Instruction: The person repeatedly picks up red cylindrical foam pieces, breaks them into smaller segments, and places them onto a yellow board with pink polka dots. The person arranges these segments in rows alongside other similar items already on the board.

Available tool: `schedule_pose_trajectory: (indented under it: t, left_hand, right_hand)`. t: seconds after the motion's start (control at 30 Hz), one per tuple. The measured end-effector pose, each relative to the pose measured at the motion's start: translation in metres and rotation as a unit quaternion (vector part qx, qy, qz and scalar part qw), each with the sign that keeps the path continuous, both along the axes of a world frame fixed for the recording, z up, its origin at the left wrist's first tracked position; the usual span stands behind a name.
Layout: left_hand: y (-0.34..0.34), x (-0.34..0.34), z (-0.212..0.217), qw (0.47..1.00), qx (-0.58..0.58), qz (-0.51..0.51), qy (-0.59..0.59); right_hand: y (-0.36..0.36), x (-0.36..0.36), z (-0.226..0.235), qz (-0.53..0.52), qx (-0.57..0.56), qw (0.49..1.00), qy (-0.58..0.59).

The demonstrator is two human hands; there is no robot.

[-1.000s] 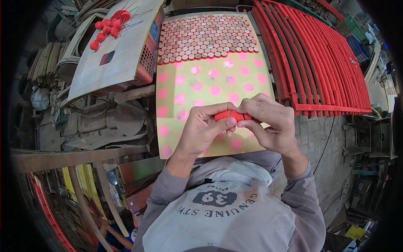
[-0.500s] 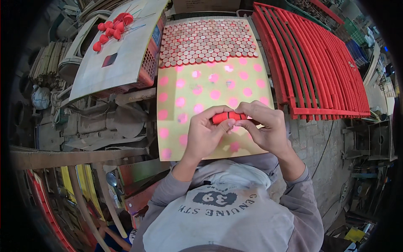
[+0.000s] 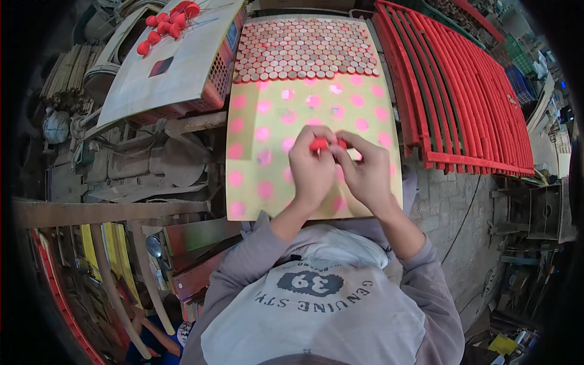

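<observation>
A short red cylinder (image 3: 318, 145) is held between my two hands, above the middle of a pale yellow board (image 3: 248, 165) with pink spots. My left hand (image 3: 311, 167) grips its left part with curled fingers. My right hand (image 3: 368, 170) pinches the right part, thumb and fingers together. Most of the cylinder is hidden behind the fingers. Beyond the hands, many small round discs (image 3: 304, 52) with pale tops and red sides stand packed in rows across the board's far end.
At the left, a whitish board (image 3: 137, 91) over a red crate (image 3: 218, 85) carries several red rounded pieces (image 3: 163, 28) and a dark square (image 3: 160, 67). A rack of red slats (image 3: 468, 97) stands at the right. Another person (image 3: 159, 334) shows at lower left.
Both hands have moved a little farther from my body with the red cylinder, and my fingers now cover more of it. Its dark bands no longer show. The view has shifted slightly.
</observation>
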State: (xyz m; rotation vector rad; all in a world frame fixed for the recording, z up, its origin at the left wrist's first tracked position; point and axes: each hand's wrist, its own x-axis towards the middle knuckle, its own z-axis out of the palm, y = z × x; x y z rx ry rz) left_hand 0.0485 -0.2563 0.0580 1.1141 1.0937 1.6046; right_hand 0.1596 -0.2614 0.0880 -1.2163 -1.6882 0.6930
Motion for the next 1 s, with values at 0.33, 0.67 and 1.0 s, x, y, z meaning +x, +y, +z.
schedule_pose_trajectory:
  t: [0.33,0.67,1.0]
  left_hand:
    - [0.020,-0.008,-0.038,0.973,-0.081,-0.005,-0.214]
    - [0.028,-0.005,-0.032,0.934,-0.088,0.089,-0.336]
    - [0.048,-0.030,-0.048,0.969,-0.112,0.070,-0.209]
  right_hand:
    - [0.013,-0.008,-0.028,0.028,-0.265,0.899,0.348]
    - [0.023,-0.016,-0.037,0.033,-0.259,0.913,0.313]
    - [0.049,0.021,-0.050,-0.007,-0.160,0.986,0.035]
